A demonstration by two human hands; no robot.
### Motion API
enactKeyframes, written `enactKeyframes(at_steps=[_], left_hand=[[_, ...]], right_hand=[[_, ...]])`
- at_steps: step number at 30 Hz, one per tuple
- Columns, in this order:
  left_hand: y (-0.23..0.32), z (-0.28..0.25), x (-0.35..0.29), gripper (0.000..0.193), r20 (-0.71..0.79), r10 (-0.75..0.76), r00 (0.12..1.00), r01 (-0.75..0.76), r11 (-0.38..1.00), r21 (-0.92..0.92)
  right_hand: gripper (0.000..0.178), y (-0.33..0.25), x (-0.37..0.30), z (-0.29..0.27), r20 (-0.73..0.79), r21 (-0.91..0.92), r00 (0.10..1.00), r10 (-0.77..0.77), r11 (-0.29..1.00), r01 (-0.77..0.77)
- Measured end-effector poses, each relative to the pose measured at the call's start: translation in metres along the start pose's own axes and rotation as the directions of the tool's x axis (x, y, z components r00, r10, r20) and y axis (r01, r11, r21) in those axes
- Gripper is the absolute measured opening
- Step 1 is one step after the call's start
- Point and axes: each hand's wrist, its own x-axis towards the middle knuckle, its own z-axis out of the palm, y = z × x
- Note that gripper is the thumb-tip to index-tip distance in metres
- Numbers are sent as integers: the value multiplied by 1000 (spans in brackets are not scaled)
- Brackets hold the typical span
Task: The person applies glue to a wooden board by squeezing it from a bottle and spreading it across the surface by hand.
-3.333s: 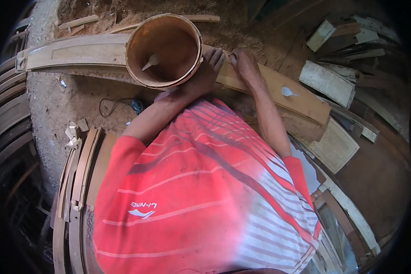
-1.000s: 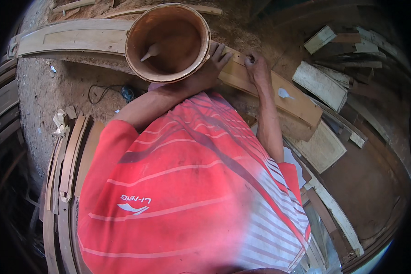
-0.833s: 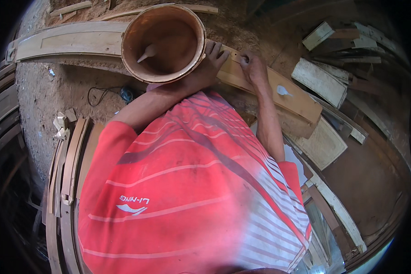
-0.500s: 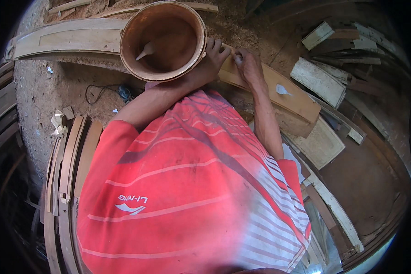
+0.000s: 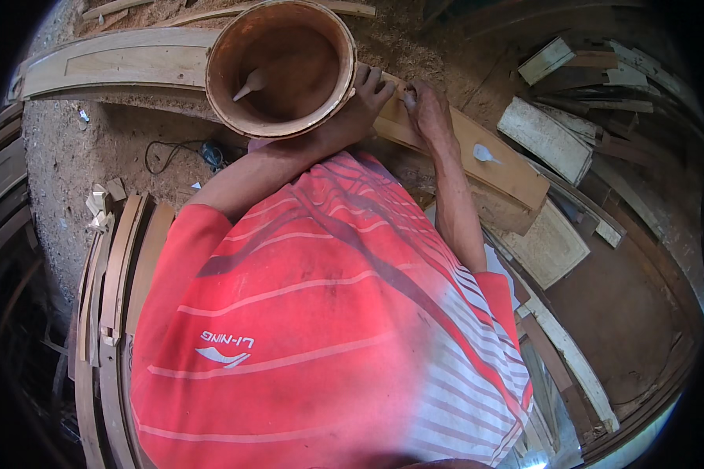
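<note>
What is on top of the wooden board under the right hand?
A small white pointed piece lies on the board. The right hand covers part farther up, so what is beneath the hand or the piece cannot be seen.

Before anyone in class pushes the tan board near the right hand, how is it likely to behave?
The tan board is probably stiff, as it looks like a wooden plank with crisp edges. Its broad, flat face suggests it would slide rather than roll. If it tilts, the pale pointed object lying on it may slip off.
</note>
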Motion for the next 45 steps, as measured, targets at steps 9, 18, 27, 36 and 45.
enactKeyframes(at_steps=[9, 18, 27, 36, 45], left_hand=[[0, -4, -1, 113, 32, -1, 999, 0, 999, 33], [0, -5, 0, 112, 45, -1, 999, 0, 1000, 23], [1, -9, -1, 111, 56, -1, 998, 0, 1000, 26], [-1, -2, -1, 114, 45, -5, 999, 2, 999, 47], [-3, 2, -3, 114, 14, 0, 1000, 1, 999, -36]], right_hand=[[20, -3, 1, -1, 1, -2, 1000, -14, 1000, 14], [19, -4, 0, -1, -12, 5, 1000, -4, 1000, 4], [20, -3, 1, 0, -18, -9, 1000, -19, 1000, 18], [22, -5, 1, -1, -8, 1, 1000, -7, 1000, 7], [19, -7, 2, 0, -35, 0, 999, -15, 1000, 15]])
